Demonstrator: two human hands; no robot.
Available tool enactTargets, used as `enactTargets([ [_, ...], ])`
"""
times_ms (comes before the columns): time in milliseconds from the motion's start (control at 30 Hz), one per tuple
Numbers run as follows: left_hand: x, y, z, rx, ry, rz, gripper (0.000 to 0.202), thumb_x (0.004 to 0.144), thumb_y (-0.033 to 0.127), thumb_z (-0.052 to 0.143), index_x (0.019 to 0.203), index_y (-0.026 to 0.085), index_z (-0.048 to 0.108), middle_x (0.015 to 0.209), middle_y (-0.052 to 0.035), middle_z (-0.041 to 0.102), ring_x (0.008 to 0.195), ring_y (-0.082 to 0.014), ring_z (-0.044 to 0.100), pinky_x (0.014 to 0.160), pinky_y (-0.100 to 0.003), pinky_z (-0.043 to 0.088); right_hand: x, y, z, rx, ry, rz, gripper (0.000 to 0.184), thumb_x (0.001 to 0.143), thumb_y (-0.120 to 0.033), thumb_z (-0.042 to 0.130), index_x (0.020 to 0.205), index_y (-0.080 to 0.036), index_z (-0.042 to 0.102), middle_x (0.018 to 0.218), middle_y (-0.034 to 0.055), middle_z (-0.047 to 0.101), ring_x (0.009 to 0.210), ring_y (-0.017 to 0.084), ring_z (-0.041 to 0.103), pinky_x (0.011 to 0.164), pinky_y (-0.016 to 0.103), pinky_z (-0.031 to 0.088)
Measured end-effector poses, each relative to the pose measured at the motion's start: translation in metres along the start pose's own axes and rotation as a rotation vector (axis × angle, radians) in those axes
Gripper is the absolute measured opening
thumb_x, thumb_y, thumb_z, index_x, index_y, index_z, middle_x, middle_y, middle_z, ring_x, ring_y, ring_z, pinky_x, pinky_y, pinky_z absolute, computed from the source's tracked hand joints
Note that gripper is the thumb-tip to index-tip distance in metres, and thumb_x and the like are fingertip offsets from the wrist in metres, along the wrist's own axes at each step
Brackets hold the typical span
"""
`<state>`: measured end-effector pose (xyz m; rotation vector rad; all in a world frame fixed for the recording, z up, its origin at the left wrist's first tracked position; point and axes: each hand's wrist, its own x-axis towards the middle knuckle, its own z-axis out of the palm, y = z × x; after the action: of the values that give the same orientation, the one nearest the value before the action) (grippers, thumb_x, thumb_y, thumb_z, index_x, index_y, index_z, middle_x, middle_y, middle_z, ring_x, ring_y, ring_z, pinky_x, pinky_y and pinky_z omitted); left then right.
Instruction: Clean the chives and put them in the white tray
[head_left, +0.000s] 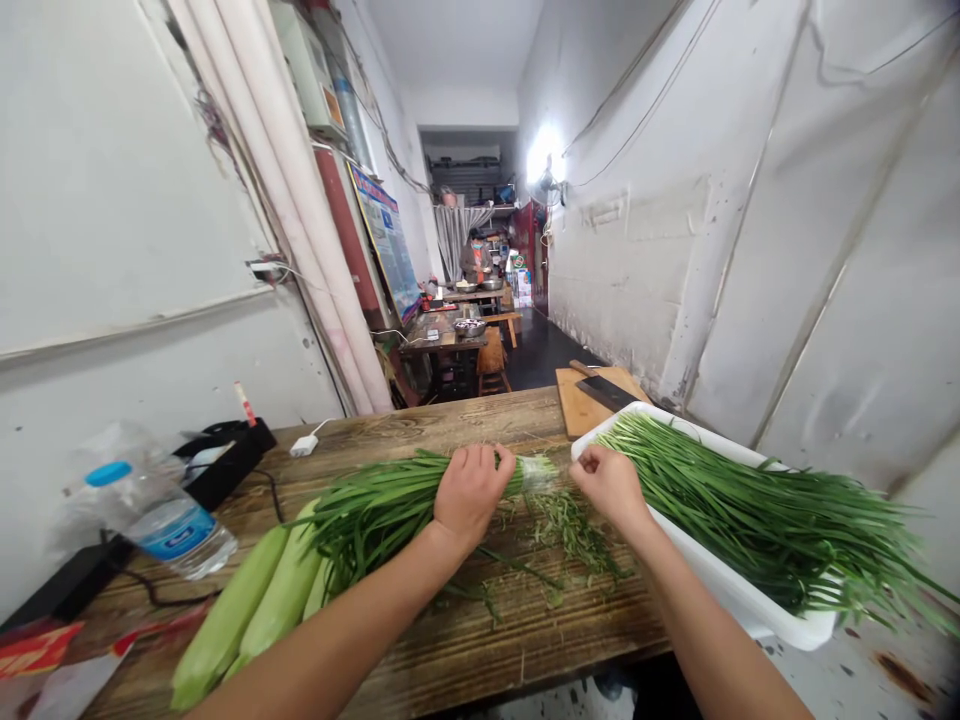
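Note:
A bunch of garlic chives (375, 500) lies across the wooden table, its stem end bound with clear wrap (537, 474). My left hand (474, 487) is closed over the bunch, just behind the wrapped end. To the right of that end, my right hand (609, 482) is held in a pinch by the near corner of a white plastic basket (739, 572). Whatever its fingertips hold, if anything, is too small to make out. Loose chives (720, 500) fill the basket, stems toward the far left. Scattered trimmings (574, 530) lie on the table between my forearms.
Several pale green zucchini (232, 600) lie at the left. Beyond them are a water bottle (169, 525), a black tray (225, 460) and a white charger (311, 440). A cleaver (609, 392) rests on a cutting board (574, 405) behind the basket. Far back, a person (475, 262) is at a table.

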<state>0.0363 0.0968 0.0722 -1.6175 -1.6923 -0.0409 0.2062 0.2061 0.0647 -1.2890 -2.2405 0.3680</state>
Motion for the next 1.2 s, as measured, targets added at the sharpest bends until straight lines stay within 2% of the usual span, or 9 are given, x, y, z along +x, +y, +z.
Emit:
enactTargets([
  [133,-0.002,-0.009,0.003,-0.014,-0.032,-0.055,0.025,0.088,0.008,0.044,0.109,0.017,0.055,0.077,-0.0069,0.057,0.074,-0.0217,0.053,0.066,-0.035,0.039,-0.004,0.003,0.003,0.205,0.077,-0.035,0.019,0.077,-0.023,0.043,0.064,-0.017,0.055,0.063,0.0030,0.062,0.061,0.015,0.057,0.060,0.022,0.042],
  [233,-0.001,-0.010,0.002,-0.026,-0.071,-0.082,0.024,0.087,0.010,0.045,0.108,0.017,0.056,0.078,-0.0082,0.058,0.075,-0.0233,0.054,0.066,-0.035,0.039,-0.008,-0.003,0.005,0.506,0.087,-0.127,0.018,0.079,-0.028,0.042,0.067,-0.018,0.051,0.085,0.0073,0.066,0.074,0.016,0.058,0.066,0.023,0.044],
  [433,0.003,-0.020,-0.003,-0.085,-0.142,-0.141,0.022,0.082,0.014,0.054,0.103,0.018,0.056,0.081,-0.0084,0.061,0.080,-0.0257,0.058,0.067,-0.034,0.041,-0.025,-0.008,0.028,1.160,-0.301,0.024,0.019,0.083,-0.039,0.039,0.076,-0.021,0.041,0.057,-0.0044,0.054,0.041,0.008,0.038,0.041,0.019,0.028],
  [600,0.009,-0.043,-0.008,-0.235,-0.207,-0.125,0.028,0.070,0.023,0.067,0.095,0.021,0.054,0.083,-0.0037,0.063,0.079,-0.0224,0.061,0.066,-0.029,0.042,-0.023,-0.007,0.053,1.107,-0.328,0.126,0.026,0.065,-0.034,0.070,0.077,-0.017,0.054,0.045,-0.0116,0.037,0.041,0.006,0.032,0.041,0.017,0.021],
  [700,0.006,-0.058,-0.006,-0.495,-0.263,-0.064,0.037,0.068,0.019,0.065,0.103,0.022,0.054,0.095,-0.0040,0.065,0.089,-0.0221,0.061,0.075,-0.029,0.043,0.001,-0.011,0.052,1.130,-0.322,0.167,0.031,0.071,-0.038,0.065,0.056,-0.016,0.049,0.040,-0.0093,0.037,0.038,0.006,0.035,0.040,0.018,0.025],
  [867,-0.010,-0.067,0.010,-0.591,-0.270,0.058,0.037,0.070,0.015,0.061,0.106,0.022,0.057,0.097,-0.0061,0.064,0.093,-0.0231,0.059,0.081,-0.032,0.043,0.039,-0.034,0.018,1.307,-0.258,0.184,0.035,0.082,-0.047,0.053,0.066,-0.017,0.050,0.059,0.0005,0.059,0.057,0.011,0.060,0.056,0.022,0.047],
  [1033,-0.018,-0.062,0.031,-0.554,-0.291,-0.012,0.040,0.067,0.013,0.064,0.105,0.020,0.059,0.094,-0.0079,0.064,0.092,-0.0260,0.059,0.080,-0.034,0.044,0.008,-0.049,-0.011,1.503,-0.388,-0.124,0.036,0.081,-0.051,0.053,0.067,-0.019,0.045,0.067,-0.0018,0.058,0.059,0.010,0.058,0.070,0.027,0.050],
  [1133,-0.013,-0.066,0.034,-0.578,-0.261,-0.075,0.039,0.068,0.014,0.062,0.106,0.019,0.056,0.099,-0.0076,0.065,0.094,-0.0243,0.060,0.081,-0.033,0.045,-0.018,-0.034,-0.001,1.167,-0.492,-0.106,0.039,0.089,-0.047,0.038,0.062,-0.020,0.040,0.051,-0.0059,0.046,0.038,0.007,0.036,0.051,0.025,0.043],
  [1200,-0.011,-0.072,0.032,-0.607,-0.244,-0.083,0.040,0.071,0.017,0.060,0.110,0.020,0.053,0.104,-0.0064,0.065,0.096,-0.0222,0.060,0.083,-0.032,0.045,-0.022,-0.021,0.012,0.696,-0.343,-0.074,0.030,0.085,-0.034,0.049,0.059,-0.019,0.043,0.051,-0.0034,0.049,0.044,0.009,0.042,0.052,0.023,0.039],
])
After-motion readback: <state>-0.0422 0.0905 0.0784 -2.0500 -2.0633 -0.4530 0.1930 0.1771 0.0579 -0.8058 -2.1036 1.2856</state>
